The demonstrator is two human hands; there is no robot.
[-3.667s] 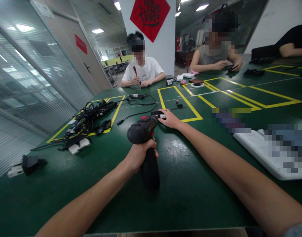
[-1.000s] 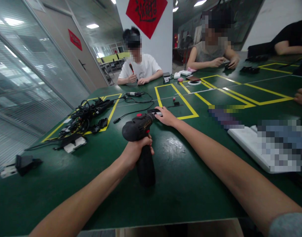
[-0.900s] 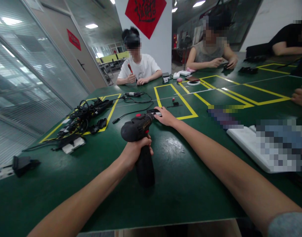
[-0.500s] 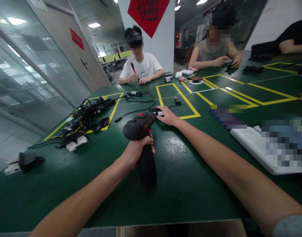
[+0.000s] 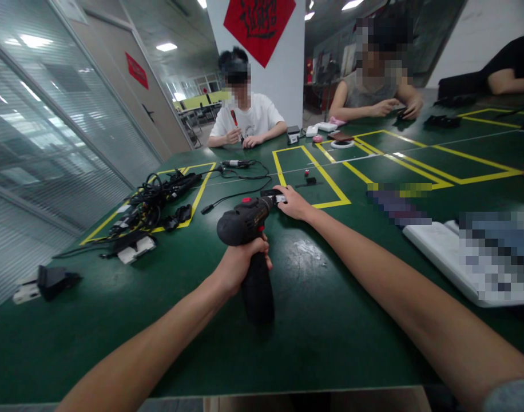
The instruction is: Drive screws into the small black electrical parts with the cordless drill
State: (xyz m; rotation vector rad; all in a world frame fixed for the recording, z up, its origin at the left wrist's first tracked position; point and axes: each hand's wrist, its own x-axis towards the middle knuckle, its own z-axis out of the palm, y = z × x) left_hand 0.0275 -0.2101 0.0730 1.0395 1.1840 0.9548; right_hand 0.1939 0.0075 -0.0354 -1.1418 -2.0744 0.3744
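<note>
My left hand [image 5: 240,266] is wrapped round the grip of a black cordless drill [image 5: 247,246] with a red button on top, held upright over the green table [image 5: 202,320]. The drill's nose points away from me. My right hand [image 5: 293,201] reaches past it and closes on a small black and silver part [image 5: 274,196] at the drill's tip, resting on the table near a yellow taped box [image 5: 326,183].
A tangle of black cables and adapters [image 5: 154,200] lies at the left, with a black plug [image 5: 51,280] nearer the edge. A white tray [image 5: 451,257] sits at the right. Small black parts [image 5: 309,182] lie inside the yellow box. Other people work at the far side.
Only the head camera has shifted slightly; both hands, the drill and the small part stay as they were.
</note>
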